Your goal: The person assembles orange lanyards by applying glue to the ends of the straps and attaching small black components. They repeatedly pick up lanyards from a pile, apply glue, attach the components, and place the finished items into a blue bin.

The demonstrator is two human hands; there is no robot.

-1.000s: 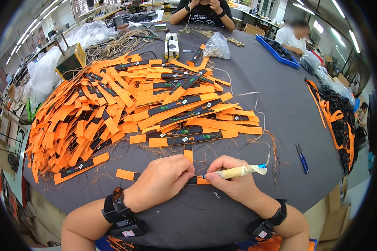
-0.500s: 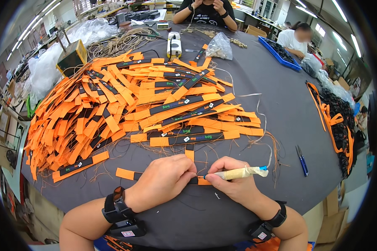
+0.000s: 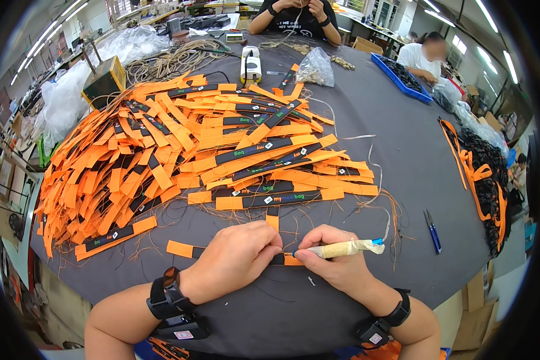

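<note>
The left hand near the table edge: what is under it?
An orange strap with a black middle lies under the left hand; one orange end sticks out on its left, another shows by the right hand, which holds a tape-wrapped tool. The covered stretch cannot be seen.

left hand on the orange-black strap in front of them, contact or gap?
Touching. The head view shows the left hand lying on the orange-and-black strap, fingers pressing it to the grey table, with the strap's ends showing on either side.
</note>
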